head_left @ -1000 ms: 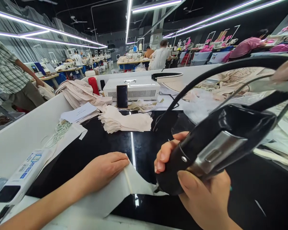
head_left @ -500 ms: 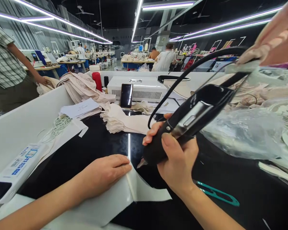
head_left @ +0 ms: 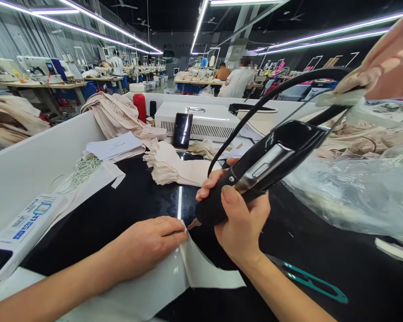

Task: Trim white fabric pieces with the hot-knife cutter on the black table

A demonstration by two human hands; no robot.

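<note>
My left hand (head_left: 144, 243) lies flat, fingers together, pressing a pale fabric piece (head_left: 161, 286) onto the glossy black table (head_left: 339, 264). My right hand (head_left: 240, 223) is wrapped round the handle of a black corded hand tool (head_left: 265, 165). The tool's metal tip touches the fabric's top edge right beside my left fingertips. A thick black cable (head_left: 289, 85) arcs up from the tool toward the upper right.
A stack of cut beige pieces (head_left: 174, 167), a phone (head_left: 182, 130) leaning on a white box (head_left: 201, 118), papers (head_left: 112, 145), a red bottle (head_left: 140, 107), teal snips (head_left: 305, 279), clear plastic bags (head_left: 349, 188) at right, a white-blue device (head_left: 20, 230) at left. Other workers sit far back.
My right hand brought the tool away from the camera and down to the fabric's top edge. The view panned, and the person in the checked shirt at left is out of view.
</note>
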